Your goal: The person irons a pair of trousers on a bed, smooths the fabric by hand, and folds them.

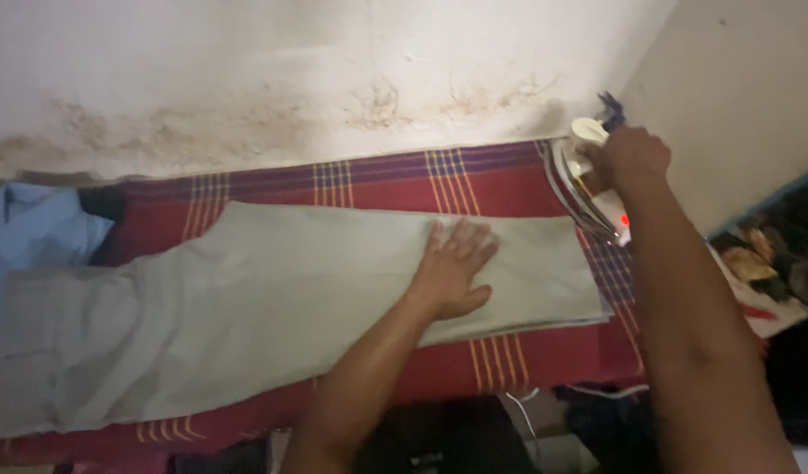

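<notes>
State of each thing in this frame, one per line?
Pale trousers: laid flat on the cloth, leg end toward the iron.
Iron: stood on end at the far right, red light on.
Red checked cloth: spread under the trousers.
Blue garment: crumpled at left.
Left hand: flat, pressing the trousers.
Right hand: closed on the iron's handle.

A home, plainly, and a modest one: a makeshift ironing spot set up against a whitewashed plaster wall (290, 61) marked with brown damp stains. A red checked cloth with yellow and purple stripes (501, 189) covers the flat surface as padding, and a pair of pale grey-green trousers (272, 298) lies spread across it. A white electric iron with a small red light (588, 189) stands on end at the far corner. A light blue garment (35, 228) sits crumpled at the side, and dark clutter fills the dim space below.
</notes>
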